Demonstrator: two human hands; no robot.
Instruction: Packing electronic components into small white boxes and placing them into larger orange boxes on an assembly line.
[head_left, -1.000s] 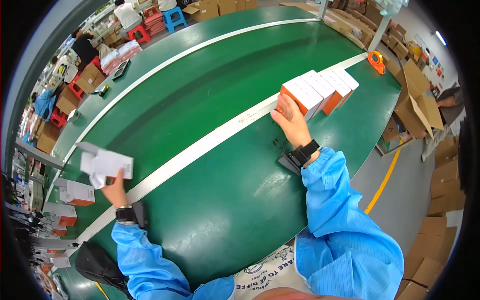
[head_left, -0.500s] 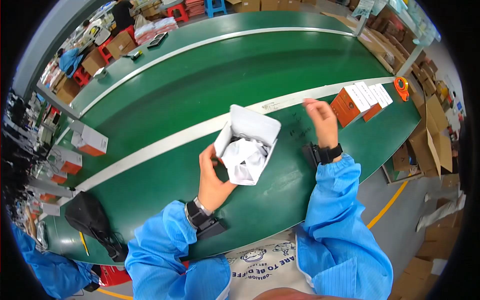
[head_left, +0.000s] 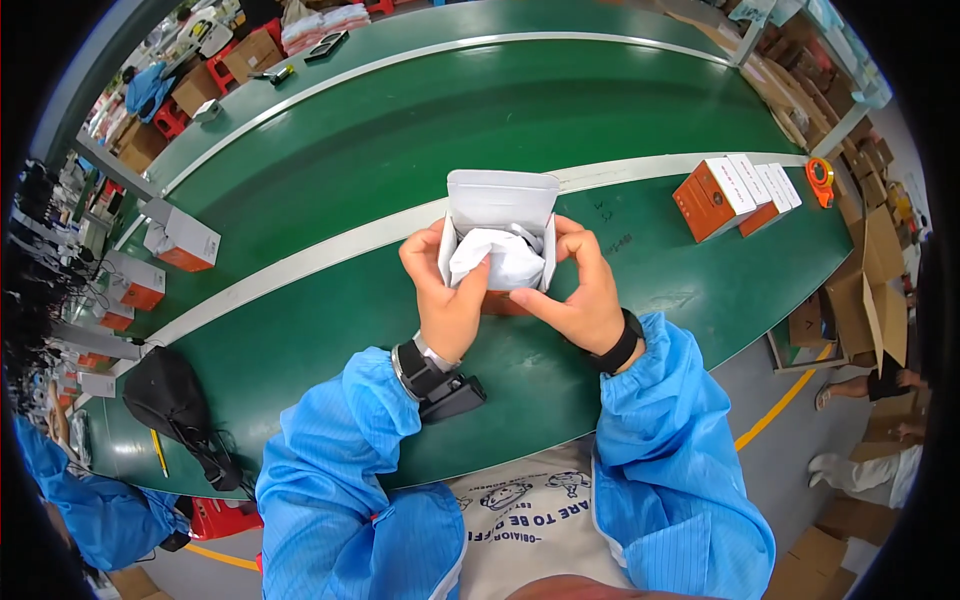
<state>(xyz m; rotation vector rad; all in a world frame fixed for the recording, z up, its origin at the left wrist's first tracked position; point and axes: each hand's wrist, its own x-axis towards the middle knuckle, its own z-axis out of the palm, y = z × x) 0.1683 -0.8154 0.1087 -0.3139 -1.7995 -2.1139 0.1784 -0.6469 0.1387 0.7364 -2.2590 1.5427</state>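
Both hands hold a small open box (head_left: 500,215) with a white lid flap up and an orange base, over the green table (head_left: 640,100). White crumpled wrapping (head_left: 505,262) fills the box. My left hand (head_left: 443,295) grips the box's left side with the thumb pressing on the wrapping. My right hand (head_left: 580,290) grips its right side, fingers curled around the wall. Both wrists wear dark bands and blue sleeves.
A row of closed orange-and-white boxes (head_left: 735,193) stands at the right, with an orange tape dispenser (head_left: 821,180) beyond it. More boxes (head_left: 180,235) sit at the left. A black bag (head_left: 170,395) lies near the left front edge. Cardboard cartons (head_left: 880,290) stand on the floor at right.
My left hand brought the open box from the far left to the middle. My right hand left the row of boxes and joined it on the box.
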